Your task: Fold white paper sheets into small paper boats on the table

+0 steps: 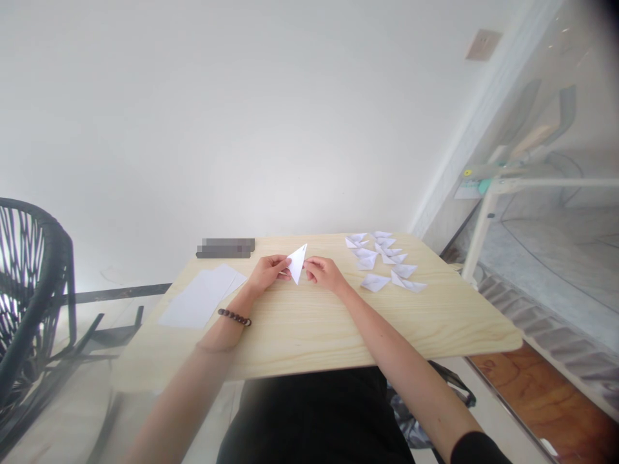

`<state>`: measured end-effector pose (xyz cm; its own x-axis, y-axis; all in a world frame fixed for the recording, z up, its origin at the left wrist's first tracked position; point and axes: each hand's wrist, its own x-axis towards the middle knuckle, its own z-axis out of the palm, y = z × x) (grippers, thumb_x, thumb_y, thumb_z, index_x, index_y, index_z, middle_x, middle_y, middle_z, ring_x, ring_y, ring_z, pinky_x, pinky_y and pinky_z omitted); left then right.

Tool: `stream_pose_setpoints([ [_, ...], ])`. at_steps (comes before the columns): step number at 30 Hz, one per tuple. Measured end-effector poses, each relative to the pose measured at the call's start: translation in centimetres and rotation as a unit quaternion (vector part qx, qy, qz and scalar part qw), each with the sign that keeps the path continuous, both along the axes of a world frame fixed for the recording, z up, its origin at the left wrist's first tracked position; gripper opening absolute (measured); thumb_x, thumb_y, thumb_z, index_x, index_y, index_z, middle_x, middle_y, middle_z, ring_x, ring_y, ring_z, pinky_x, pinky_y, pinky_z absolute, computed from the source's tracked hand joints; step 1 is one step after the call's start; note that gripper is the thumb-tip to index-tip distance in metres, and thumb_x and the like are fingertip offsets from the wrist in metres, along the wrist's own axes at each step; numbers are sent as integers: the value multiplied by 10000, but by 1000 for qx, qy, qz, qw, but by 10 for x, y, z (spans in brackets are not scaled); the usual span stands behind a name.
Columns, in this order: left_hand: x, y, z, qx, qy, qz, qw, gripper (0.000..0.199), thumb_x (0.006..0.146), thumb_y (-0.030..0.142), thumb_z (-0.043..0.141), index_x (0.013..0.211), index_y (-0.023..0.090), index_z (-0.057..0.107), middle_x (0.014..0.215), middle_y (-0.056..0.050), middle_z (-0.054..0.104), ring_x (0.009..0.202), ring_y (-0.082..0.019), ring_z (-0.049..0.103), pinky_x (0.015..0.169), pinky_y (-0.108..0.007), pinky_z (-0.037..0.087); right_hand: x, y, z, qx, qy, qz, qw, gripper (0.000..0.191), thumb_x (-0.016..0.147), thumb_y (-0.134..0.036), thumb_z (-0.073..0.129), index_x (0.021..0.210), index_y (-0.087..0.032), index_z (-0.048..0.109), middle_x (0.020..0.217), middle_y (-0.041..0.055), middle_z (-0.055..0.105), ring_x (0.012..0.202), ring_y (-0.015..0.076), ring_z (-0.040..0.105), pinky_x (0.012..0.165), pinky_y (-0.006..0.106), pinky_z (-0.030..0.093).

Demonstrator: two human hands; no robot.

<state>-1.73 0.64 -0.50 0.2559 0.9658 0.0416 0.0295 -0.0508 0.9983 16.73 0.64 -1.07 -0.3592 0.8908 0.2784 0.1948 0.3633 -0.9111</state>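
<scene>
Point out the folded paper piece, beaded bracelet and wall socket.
Folded paper piece (297, 263), head view: middle of its face.
Beaded bracelet (235, 316), head view: bead midway along it.
Wall socket (483, 45), head view: centre of its faceplate.

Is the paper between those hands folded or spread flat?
Folded: the paper shows as a small, sharp-cornered triangle in the left hand.

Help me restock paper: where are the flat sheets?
In the head view, the flat sheets lie on the left of the table, beside the left hand.
</scene>
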Motion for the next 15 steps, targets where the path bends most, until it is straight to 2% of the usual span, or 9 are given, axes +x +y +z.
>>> stream_pose_setpoints([
  [15, 1, 0, 1, -7, -2, 17, 1000, 372, 657, 403, 608, 874, 101, 599, 784, -71, 628, 689, -143, 582, 685, -321, 500, 0, 2, -2, 1, -15, -10, 1000, 296, 766, -400, 417, 755, -149, 573, 537, -14, 523, 417, 60, 435, 429, 168, 363],
])
